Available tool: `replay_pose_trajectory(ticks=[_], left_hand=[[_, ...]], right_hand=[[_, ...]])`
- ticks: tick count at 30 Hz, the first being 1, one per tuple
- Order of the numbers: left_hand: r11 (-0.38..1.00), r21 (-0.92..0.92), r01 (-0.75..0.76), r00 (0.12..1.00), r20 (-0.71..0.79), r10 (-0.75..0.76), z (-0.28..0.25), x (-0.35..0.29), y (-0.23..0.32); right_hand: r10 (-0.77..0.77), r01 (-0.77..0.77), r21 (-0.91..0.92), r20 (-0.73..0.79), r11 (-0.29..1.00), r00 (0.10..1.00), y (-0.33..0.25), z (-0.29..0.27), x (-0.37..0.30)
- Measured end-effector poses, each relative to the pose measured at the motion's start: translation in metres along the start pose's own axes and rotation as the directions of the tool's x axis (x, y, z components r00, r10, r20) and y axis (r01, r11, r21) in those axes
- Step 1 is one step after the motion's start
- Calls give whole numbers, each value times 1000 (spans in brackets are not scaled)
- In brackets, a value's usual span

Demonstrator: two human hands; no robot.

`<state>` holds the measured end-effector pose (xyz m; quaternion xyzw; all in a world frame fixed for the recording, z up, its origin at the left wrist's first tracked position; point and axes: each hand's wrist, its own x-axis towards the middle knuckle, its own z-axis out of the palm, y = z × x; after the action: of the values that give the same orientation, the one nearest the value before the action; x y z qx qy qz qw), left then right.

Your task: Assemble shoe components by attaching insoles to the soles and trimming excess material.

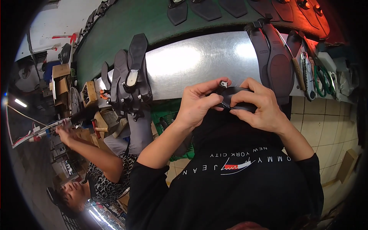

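Note:
Close to my body, at the front edge of the bench, both hands work on a black sandal piece (231,91) with a strap. My left hand (194,104) is closed, its thumb and forefinger pinching the strap beside a small pale metal buckle (223,83). My right hand (262,104) is closed too, thumb and fingers pressed on the black edge of the piece. The fingers hide much of it. Just beyond my right hand lie black soles (281,71) side by side. Left of my hands is a cluster of black sandals (137,53) with straps and buckles.
A shiny metal plate (203,57) covers the bench before a green surface (161,32) bearing more soles. To the right lie a utility knife (305,65) and green-handled scissors (321,78). A green crate (188,152) stands below. A co-worker's arm (90,155) reaches out at left.

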<state>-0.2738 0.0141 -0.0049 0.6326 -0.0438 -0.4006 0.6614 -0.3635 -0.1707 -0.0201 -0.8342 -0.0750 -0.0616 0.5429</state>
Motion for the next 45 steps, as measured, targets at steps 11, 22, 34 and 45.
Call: replay_pose_trajectory(ticks=[11,22,34,45], left_hand=[[906,-411,101,974,225,-7,-10,-8,4],[975,-73,208,969,151,-195,-12,-12,-10],[980,-13,199,980,19,-198,-4,-14,-24],[965,-24,262,962,-70,-263,-3,-14,-28]], right_hand=[[-280,276,-55,-100,960,955,-12,-5,-4],[-39,18,-119,-171,993,984,-10,5,-10],[-26,13,-86,-151,996,988,-4,17,-16],[67,-65,17,-171,998,983,1,22,-16]])
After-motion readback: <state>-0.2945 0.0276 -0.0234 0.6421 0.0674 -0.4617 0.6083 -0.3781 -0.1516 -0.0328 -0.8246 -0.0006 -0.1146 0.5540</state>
